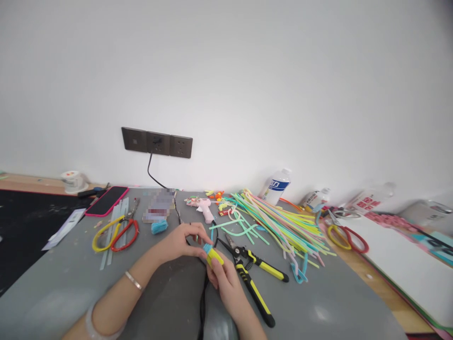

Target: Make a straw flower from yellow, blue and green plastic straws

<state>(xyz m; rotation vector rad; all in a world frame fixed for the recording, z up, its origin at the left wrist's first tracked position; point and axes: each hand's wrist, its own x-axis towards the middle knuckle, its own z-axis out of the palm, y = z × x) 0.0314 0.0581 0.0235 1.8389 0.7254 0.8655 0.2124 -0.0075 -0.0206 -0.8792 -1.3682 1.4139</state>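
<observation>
Near the middle of the grey table, my right hand (224, 281) is closed around a small yellow piece (214, 256). A short blue piece (207, 247) sticks out from its upper left end. My left hand (186, 243) pinches at that blue end with thumb and fingertips. Just right of my hands lie black and yellow pliers (256, 271), jaws pointing up and left. Behind them rests a pink glue gun (204, 207). A bundled blue piece (159, 226) sits on the table to the left of my left hand.
Many pastel pipe cleaners (279, 217) spread over the back right, beside a white bottle (276, 186). Red and yellow scissors (122, 233), pale strips and a pink-edged phone (107, 201) lie left. More scissors (348, 238) are right. A black cable (203, 302) runs between my arms.
</observation>
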